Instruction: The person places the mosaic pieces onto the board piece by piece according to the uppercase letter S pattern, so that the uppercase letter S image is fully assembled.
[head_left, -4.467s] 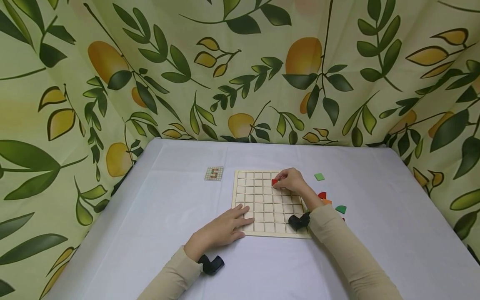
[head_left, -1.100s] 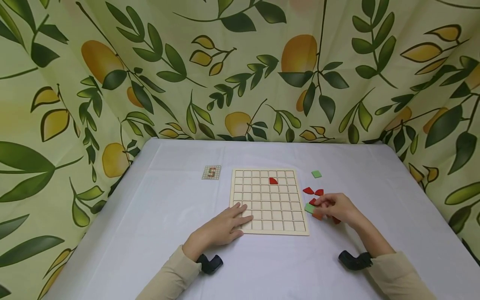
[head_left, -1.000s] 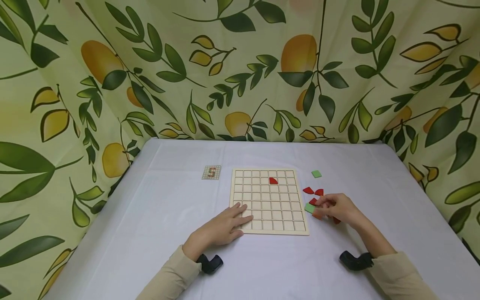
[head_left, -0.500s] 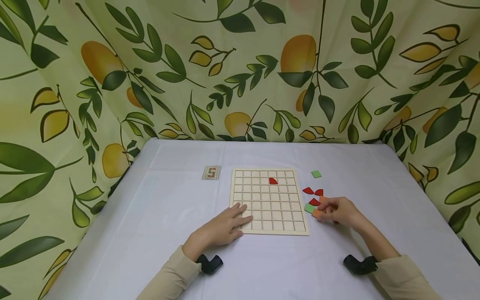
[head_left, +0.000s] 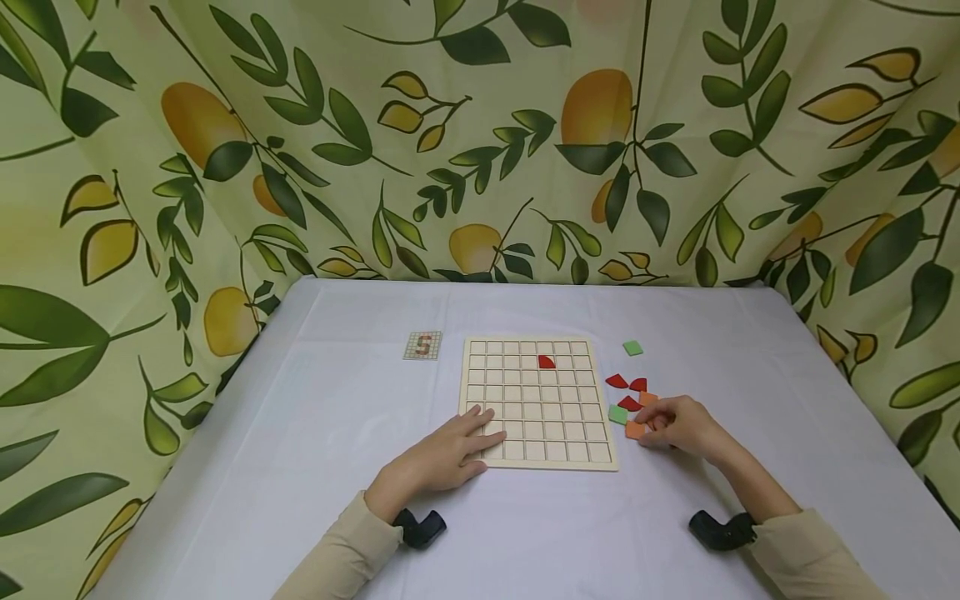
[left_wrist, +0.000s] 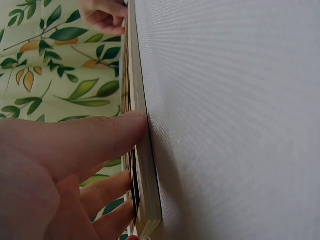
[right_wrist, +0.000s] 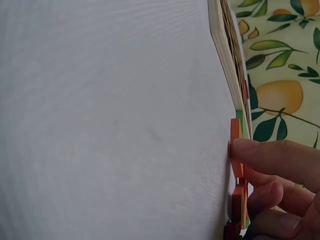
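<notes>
My left hand (head_left: 444, 454) rests with spread fingers on the lower left corner of a wooden grid board (head_left: 551, 465); in the left wrist view the thumb (left_wrist: 120, 131) lies against the board's edge. One red quarter-circle tile (head_left: 547, 362) sits in an upper cell of the grid. Right of the board, my right hand (head_left: 681, 423) pinches an orange square tile (head_left: 635, 430) at its right side. In the right wrist view the thumb (right_wrist: 260, 150) presses on that tile's edge, with the other fingers curled behind. Part of the pile lies hidden under this hand.
Beside the right hand lie a green square tile (head_left: 618, 414), another orange tile (head_left: 648, 398) and red quarter-circle tiles (head_left: 617, 381). A second green tile (head_left: 633, 347) lies farther back. A small pattern card (head_left: 423, 345) showing an S-like figure lies left of the board.
The red tile, earlier in my right hand, now lies on the board. That hand has moved right to the loose tiles, where the orange and green squares have shifted and turned slightly. My left hand stays put.
</notes>
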